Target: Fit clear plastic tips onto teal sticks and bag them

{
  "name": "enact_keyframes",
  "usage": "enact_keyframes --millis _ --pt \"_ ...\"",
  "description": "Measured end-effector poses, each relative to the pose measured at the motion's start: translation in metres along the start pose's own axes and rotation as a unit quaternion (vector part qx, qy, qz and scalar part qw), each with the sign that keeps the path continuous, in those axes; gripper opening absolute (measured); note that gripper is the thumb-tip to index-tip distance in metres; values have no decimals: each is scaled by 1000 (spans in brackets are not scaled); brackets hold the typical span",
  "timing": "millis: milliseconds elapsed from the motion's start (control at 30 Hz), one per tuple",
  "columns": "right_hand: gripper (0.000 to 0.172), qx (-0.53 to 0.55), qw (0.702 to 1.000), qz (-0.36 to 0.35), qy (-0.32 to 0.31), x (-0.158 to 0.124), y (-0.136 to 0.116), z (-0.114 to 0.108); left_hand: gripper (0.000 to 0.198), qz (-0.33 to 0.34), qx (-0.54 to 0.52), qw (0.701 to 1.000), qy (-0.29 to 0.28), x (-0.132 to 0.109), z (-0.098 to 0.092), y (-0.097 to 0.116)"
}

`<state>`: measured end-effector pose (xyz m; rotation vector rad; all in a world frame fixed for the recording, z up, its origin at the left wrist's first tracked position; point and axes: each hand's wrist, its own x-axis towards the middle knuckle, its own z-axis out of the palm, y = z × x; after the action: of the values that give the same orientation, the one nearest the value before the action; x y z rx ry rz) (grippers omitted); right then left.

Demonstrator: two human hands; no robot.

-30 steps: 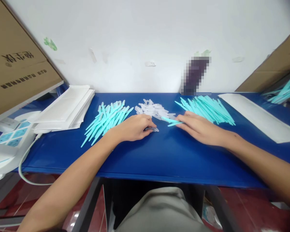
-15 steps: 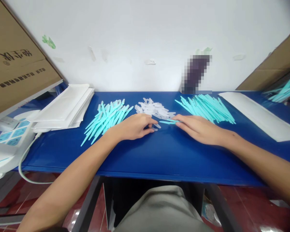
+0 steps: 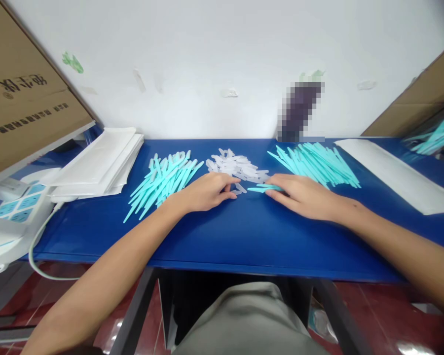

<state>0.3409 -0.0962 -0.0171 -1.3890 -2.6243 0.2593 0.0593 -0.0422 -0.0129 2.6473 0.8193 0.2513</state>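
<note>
My left hand is low over the blue table at the near side of a heap of translucent whitish caps. Its thumb and forefinger are apart, with a couple of loose caps just beside the fingertips. My right hand pinches a few slim teal plastic sticks, whose ends point left toward those caps. Behind my left wrist spreads a pile of teal sticks with capped ends. Another pile of teal sticks, with no caps visible, fans out beyond my right hand.
White paper-like pouches are stacked at the left, and one long white pouch lies at the right. A power strip with a cable sits at the left edge. Cardboard boxes flank both sides; a white wall closes the back.
The sticks in my right hand have turned and spread slightly, showing more of their length. My left forefinger has stretched out a little to the right over the loose caps.
</note>
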Motion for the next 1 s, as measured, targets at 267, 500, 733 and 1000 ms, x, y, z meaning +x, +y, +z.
enact_keyframes --millis 267,500,733,1000 --pt "38 2 1000 20 -2 -2 -3 -3 34 16 41 999 5 1 3 -3" --pt "41 -2 1000 -8 9 -1 3 1 23 21 19 999 18 1 1 -2" --pt "41 17 999 -28 16 -2 -4 2 21 36 2 999 16 0 3 0" --pt "40 36 998 -24 36 -2 -9 3 20 10 -97 995 -23 0 0 4"
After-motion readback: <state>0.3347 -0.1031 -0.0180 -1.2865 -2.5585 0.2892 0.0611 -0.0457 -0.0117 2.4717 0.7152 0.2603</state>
